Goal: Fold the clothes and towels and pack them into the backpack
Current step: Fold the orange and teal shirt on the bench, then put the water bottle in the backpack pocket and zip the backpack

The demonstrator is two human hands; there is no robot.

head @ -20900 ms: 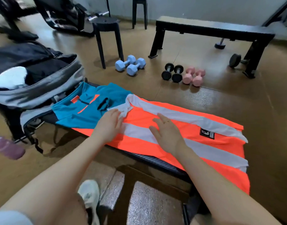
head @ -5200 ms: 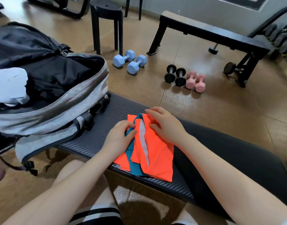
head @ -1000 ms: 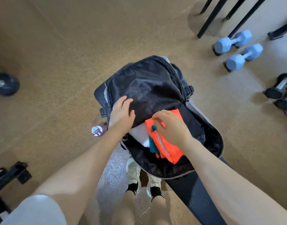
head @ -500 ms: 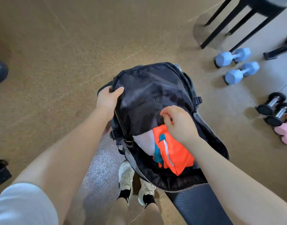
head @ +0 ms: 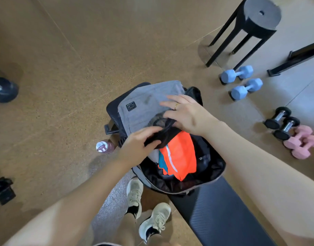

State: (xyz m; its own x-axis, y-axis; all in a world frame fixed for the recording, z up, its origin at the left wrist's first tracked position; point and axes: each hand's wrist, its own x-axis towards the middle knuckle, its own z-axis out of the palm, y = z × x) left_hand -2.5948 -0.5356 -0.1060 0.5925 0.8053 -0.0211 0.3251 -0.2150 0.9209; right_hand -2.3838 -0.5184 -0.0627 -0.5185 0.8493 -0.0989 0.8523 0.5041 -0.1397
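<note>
Your grey backpack (head: 145, 105) holds the folded orange shirt (head: 181, 155); your left hand (head: 138, 146) pinches its black flap edge, your right hand (head: 186, 114) rests on it, fingers spread.

A gym: dumbbells (head: 237, 75) on rubber flooring (head: 63, 50), padded workout bench (head: 214, 210), stool (head: 259, 13).

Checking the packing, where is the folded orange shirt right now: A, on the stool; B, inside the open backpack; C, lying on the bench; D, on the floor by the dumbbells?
B: the orange shirt sits inside the open backpack, below both hands, which are at its flap.
</note>
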